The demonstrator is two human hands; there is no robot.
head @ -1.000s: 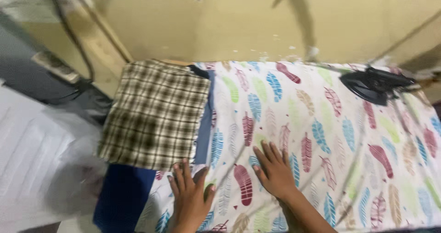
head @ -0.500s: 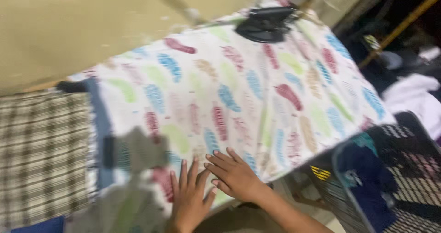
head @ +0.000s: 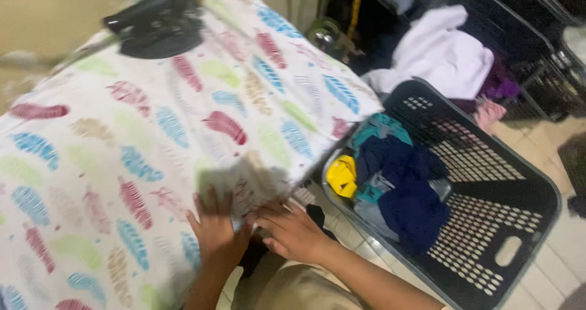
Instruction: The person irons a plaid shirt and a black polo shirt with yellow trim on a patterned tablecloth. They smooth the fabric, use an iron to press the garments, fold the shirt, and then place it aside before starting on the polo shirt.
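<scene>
At the near edge of the feather-print cover (head: 122, 133), your left hand (head: 215, 237) and right hand (head: 293, 232) press a small blurred cloth (head: 244, 185), fingers spread flat; laundry basket (head: 488, 237) right.

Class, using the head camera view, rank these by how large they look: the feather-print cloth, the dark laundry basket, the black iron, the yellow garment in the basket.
1. Feather-print cloth
2. Dark laundry basket
3. Black iron, though it sits farthest from the camera
4. Yellow garment
</scene>
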